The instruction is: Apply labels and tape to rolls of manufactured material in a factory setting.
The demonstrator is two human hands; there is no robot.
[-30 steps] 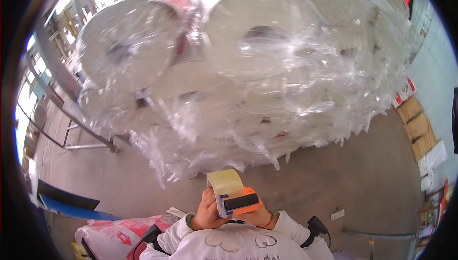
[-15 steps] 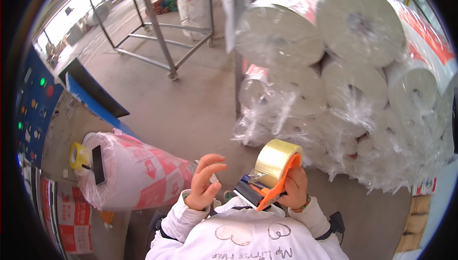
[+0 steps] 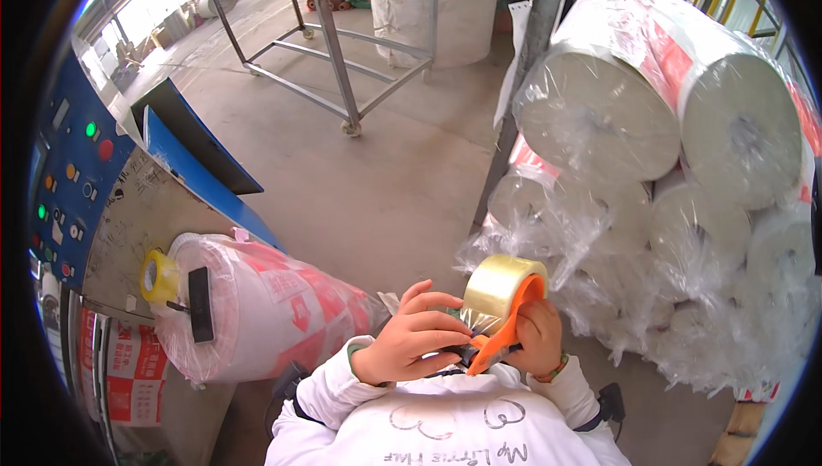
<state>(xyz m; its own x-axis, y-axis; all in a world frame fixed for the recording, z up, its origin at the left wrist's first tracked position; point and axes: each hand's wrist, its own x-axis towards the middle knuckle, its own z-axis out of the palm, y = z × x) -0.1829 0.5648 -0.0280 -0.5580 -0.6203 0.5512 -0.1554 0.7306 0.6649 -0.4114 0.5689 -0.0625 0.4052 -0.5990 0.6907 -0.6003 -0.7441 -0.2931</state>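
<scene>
In front of my chest, my right hand is closed around an orange tape dispenser. A wide roll of yellowish clear packing tape is mounted on it. My left hand is beside the dispenser's dark front end, fingers stretched out and spread, their tips at or just short of it. That front end is mostly hidden behind these fingers, so I cannot tell whether they touch the tape. To the left lies a large roll wrapped in clear and red-printed plastic, its twisted end close to my left wrist.
On the wrapped roll sit a yellow tape roll and a black flat device. A blue control panel stands at left. Stacked film-wrapped rolls fill the right. A metal wheeled frame stands ahead, near a white wrapped bale.
My left hand has moved right, up to the dispenser's front end, its fingers reaching over it. My right hand keeps its hold. The view has turned slightly left.
</scene>
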